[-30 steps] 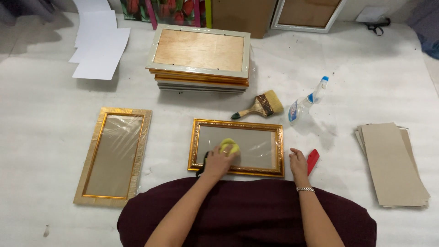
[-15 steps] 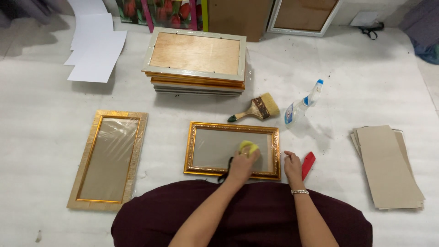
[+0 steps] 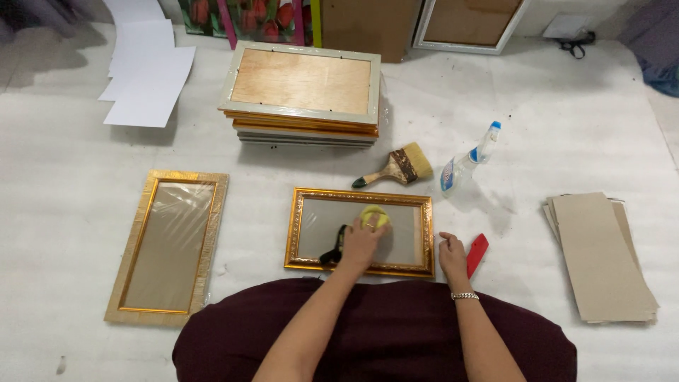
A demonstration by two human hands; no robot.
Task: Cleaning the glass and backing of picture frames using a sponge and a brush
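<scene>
1. Pressing a yellow cloth (image 3: 374, 216) onto the glass of the gold frame (image 3: 360, 233), my left hand (image 3: 360, 245) is curled closed over it.
2. My right hand (image 3: 451, 256) rests loosely curled at the frame's right corner, holding nothing, beside a red scraper (image 3: 477, 254).
3. Farther off lie a brush (image 3: 397, 168) and spray bottle (image 3: 468, 161).
4. Beyond sits a frame stack (image 3: 304, 95).

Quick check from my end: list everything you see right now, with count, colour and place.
Gold frame: one, gold, centre, under the hands.
Yellow cloth: one, on its glass.
Wide gold frame: one, left.
Frame stack: one, grey and gold, top centre.
Paintbrush: one, tan bristles, above the frame.
Spray bottle: one, clear, blue nozzle, lying right.
Red tool: one, by the right hand.
Cardboard sheets: several, brown, far right.
White sheets: several, top left.
Left hand: on the cloth.
Right hand: at the frame's corner.
</scene>
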